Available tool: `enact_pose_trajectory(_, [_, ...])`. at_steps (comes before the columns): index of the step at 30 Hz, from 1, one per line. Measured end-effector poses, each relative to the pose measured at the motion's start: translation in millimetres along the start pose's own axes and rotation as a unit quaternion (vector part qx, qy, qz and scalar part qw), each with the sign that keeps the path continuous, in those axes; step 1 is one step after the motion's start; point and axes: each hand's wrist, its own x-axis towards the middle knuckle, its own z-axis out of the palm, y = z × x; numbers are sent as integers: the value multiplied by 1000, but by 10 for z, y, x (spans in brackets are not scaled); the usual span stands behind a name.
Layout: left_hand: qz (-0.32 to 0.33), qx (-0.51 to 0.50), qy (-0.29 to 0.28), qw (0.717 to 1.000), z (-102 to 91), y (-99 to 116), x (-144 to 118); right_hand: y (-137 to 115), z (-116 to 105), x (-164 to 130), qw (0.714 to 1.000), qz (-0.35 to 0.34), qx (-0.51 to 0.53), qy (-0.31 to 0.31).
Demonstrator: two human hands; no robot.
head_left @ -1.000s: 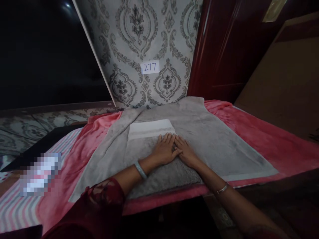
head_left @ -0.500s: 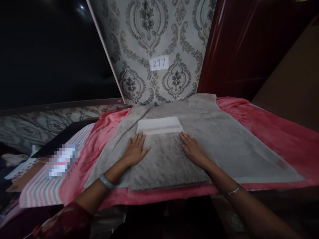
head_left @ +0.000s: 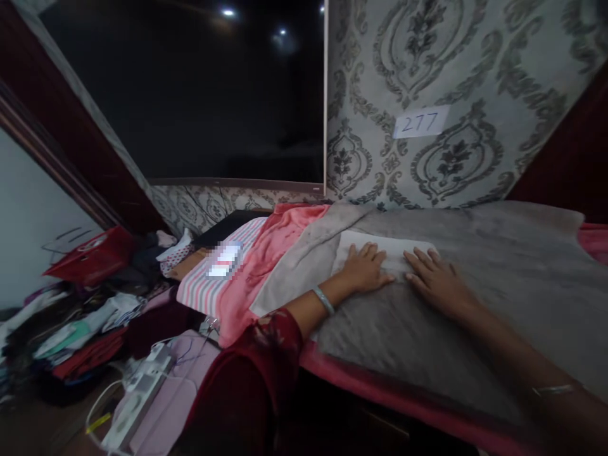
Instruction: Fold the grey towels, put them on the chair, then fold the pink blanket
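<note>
A folded grey towel (head_left: 394, 316) with a white band (head_left: 394, 250) at its far end lies on a larger spread grey towel (head_left: 517, 253). My left hand (head_left: 365, 267) rests flat on the folded towel near the white band, fingers apart. My right hand (head_left: 439, 282) lies flat just to its right, also with spread fingers. Neither hand holds anything. Both towels lie on a pink blanket (head_left: 270, 253) covering a raised surface.
A paper label reading 277 (head_left: 420, 121) hangs on the patterned wall behind. A striped cloth (head_left: 223, 272) lies left of the blanket. Piles of clothes (head_left: 80, 329), a red bag (head_left: 92, 256) and a white power strip (head_left: 137, 386) crowd the floor at left.
The camera has swung left, showing the cluttered floor. My hands, apart on the folded towel half a second ago, have slid up to the white band and closer together.
</note>
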Motion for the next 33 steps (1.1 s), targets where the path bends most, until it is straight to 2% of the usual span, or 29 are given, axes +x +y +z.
enact_pose_trajectory(4, [3,-2,22,1000,175,-54,-18,8,237,-14,1000,9,-2,-3])
enact_pose_trajectory(7, [-8,-4,43,999,215,-72,-46,41,304,-59,1000,14,-6,-9])
enact_pose_trajectory(12, [-133,-18,63,989,201,-151,-23,43,265,-52,1000,14,-13,-15])
enact_pose_trajectory(14, [-156,-37,55,986,201,-216,-28,36,255,-49,1000,13,-14,-13])
enact_pose_trajectory(19, [-140,-61,26,988,200,-381,-154,24,240,-47,1000,16,-10,-21])
enact_pose_trajectory(23, [-135,-66,-2,989,122,-493,-315,55,205,13,999,8,-5,-31])
enact_pose_trajectory(27, [-159,-71,-18,985,-15,-447,-552,-13,79,-77,997,19,5,-75])
enact_pose_trajectory(29, [-141,-64,-8,988,-43,-315,-724,-141,-18,-279,995,2,13,-99])
enact_pose_trajectory(33, [38,-44,8,998,47,-37,-1072,-502,-203,-802,989,-90,46,-112])
